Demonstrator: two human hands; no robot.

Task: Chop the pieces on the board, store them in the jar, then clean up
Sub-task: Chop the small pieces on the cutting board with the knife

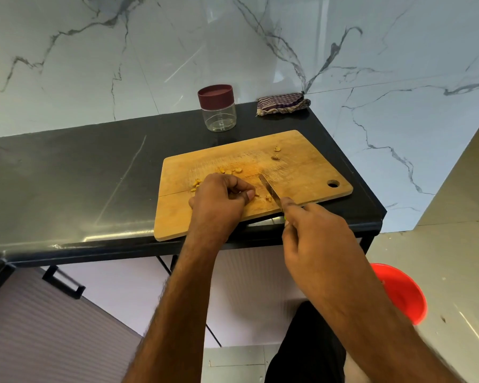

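a home kitchen: a dark stone counter (67, 175) runs along glossy marble-look wall tiles (94, 51), with ribbed cabinet doors (53, 322) and a black handle (64, 281) below. a worn wooden cutting board (302, 167), a lidded jar (218, 107), a folded checked cloth (282, 104) and a red bucket (404, 294) on the floor complete it.

No text, label, brand or number is readable anywhere.

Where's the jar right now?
In the head view the jar stands at the back of the counter, lid on, just behind the cutting board and left of the folded cloth.
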